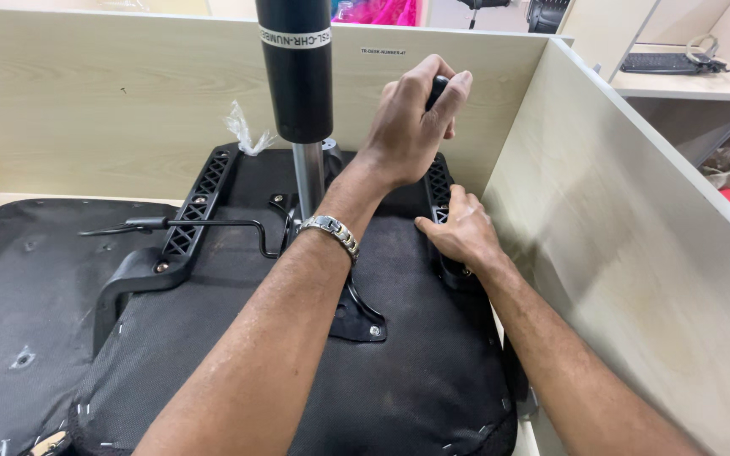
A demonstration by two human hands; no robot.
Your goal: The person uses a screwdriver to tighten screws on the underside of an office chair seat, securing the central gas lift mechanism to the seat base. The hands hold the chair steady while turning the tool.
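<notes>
- On the desk, an upturned office chair seat [297, 371] lay with its black fabric underside facing up, pushed against the pale wooden partition [128, 110] at the back and the side panel [635, 253] to the right.
- The left hand [411, 122] was raised over the far edge of the seat, fingers curled tight around a dark tool handle [438, 89]; only the tip of that handle showed between thumb and forefinger, so what kind of tool it was could not be told.
- A metal wristwatch [331, 232] sat on the left wrist.
- The right hand [460, 232] rested flat on the right armrest bracket [441, 181], fingers spread loosely and pressing down, gripping nothing.
- The left armrest bracket [187, 224], black with a lattice pattern, ran along the seat's other side, well apart from both hands.
- The gas-lift column [297, 76], black above and bare metal below, stood upright from the seat's middle, just beside the left forearm.
- A thin bent lever [204, 225] stuck out to the left from the mechanism at the column's base.
- A scrap of clear plastic wrap [242, 131] clung near the far end of the left bracket.
- A second dark cushion [19, 304] lay to the left, touching the seat.
</notes>
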